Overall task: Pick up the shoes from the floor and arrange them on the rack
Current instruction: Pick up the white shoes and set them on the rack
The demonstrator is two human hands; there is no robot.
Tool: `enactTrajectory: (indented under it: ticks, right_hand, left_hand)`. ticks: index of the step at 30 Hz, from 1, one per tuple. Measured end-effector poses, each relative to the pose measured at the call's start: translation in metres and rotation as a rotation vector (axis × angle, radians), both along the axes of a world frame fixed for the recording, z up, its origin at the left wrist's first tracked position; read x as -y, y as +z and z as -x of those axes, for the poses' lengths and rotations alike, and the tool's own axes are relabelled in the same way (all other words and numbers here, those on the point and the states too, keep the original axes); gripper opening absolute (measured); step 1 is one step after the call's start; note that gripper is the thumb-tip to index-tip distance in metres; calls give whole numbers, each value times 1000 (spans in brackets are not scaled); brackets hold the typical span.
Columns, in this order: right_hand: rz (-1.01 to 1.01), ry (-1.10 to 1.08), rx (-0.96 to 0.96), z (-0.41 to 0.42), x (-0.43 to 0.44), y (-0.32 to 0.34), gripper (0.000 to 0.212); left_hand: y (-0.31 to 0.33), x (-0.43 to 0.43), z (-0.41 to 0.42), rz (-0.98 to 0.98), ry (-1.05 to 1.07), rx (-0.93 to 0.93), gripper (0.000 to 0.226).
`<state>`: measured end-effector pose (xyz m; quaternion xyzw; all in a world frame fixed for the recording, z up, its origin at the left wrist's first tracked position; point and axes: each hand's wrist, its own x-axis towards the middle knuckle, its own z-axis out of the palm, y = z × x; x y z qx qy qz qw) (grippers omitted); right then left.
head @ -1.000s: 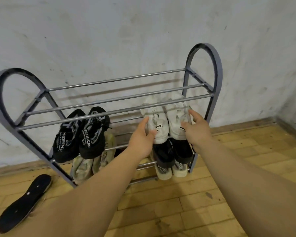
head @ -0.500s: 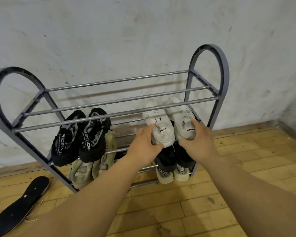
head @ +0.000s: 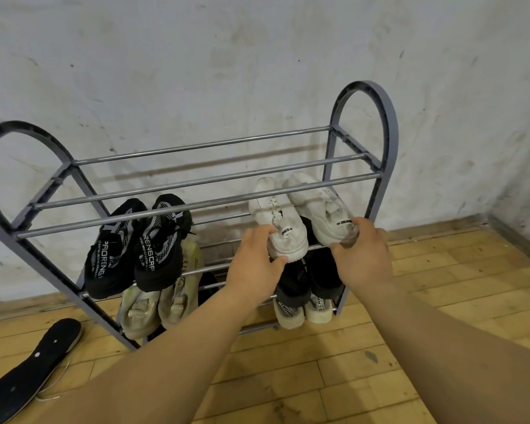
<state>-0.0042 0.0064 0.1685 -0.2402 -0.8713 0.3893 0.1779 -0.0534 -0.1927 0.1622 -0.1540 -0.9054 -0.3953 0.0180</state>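
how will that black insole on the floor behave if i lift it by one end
The black insole looks thin and flat, so it will probably droop and feel very light. Lying flat on the wooden floor, it should slide rather than roll.

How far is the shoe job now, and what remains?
Done: black pair, beige pair and a black-and-white pair sit on the rack. In hand: left hand grips the left white shoe, right hand the right white shoe, at the middle shelf. Left: releasing them; a black insole lies on the floor.
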Motion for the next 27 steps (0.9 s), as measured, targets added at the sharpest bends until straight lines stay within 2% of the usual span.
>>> enactTrajectory:
  ticks: [6, 10, 13, 18, 22, 25, 27]
  right_hand:
    - [27, 34, 16, -5, -1, 4, 51]
    - [106, 126, 52, -18, -2, 12, 70]
    - [90, 222, 132, -27, -11, 21, 84]
    - [47, 319, 297, -42, -31, 35, 85]
    - [74, 300, 444, -61, -53, 55, 91]
    - [221, 221, 423, -90, -85, 79, 86]
    - [230, 167, 382, -123, -112, 89, 84]
  left_hand:
    - [8, -6, -5, 31, 33, 5, 56]
    - [13, -18, -10, 65, 9, 11, 61]
    - [15, -22, -15, 92, -34, 51, 71]
    - [26, -19, -27, 197, -88, 127, 84]
    - [48, -31, -56, 321, -140, 90, 84]
    - [80, -52, -90, 295, -263, 102, 81]
    - [101, -73, -121, 272, -376, 93, 80]
